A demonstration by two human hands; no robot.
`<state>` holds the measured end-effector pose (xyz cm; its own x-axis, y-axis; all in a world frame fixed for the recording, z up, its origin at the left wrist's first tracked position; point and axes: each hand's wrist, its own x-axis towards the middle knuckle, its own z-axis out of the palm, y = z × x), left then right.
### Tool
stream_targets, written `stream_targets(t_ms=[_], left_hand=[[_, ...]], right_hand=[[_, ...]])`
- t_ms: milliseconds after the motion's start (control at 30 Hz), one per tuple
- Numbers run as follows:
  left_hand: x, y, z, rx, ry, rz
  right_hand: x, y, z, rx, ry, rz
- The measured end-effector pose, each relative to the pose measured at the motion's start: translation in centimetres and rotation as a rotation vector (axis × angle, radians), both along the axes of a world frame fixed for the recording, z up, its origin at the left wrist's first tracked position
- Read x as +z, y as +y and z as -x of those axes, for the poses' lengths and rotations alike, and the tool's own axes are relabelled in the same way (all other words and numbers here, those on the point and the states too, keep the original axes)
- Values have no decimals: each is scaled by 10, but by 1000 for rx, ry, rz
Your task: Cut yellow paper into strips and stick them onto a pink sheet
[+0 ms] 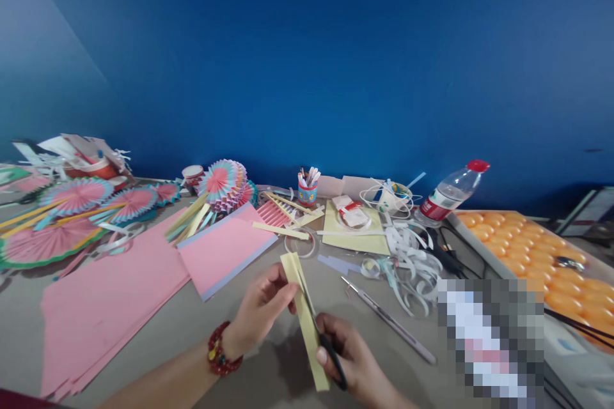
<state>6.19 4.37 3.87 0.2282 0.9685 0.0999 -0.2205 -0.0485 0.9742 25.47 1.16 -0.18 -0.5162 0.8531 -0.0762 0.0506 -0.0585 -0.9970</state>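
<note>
My left hand, with a red bead bracelet at the wrist, pinches a pale yellow paper strip near its upper end. Black-handled scissors are in my right hand, whose fingers wrap round the handles. Their blades lie along the strip, where a lengthwise slit parts a narrow sliver from its right side. To the right of the hands a slim craft knife rests on the table. Pink paper with a lilac border lies beyond my left hand.
Stacked pink sheets and pleated paper fans spread over the left. At the back stand a pen cup and a tilted plastic bottle. White paper curls and an orange padded sheet are on the right.
</note>
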Motion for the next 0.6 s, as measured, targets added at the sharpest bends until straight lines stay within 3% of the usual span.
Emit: stream_targets(t_ms=[600], left_hand=[[7, -3, -4, 8, 27, 22]], right_hand=[[3, 0, 0, -9, -46, -70]])
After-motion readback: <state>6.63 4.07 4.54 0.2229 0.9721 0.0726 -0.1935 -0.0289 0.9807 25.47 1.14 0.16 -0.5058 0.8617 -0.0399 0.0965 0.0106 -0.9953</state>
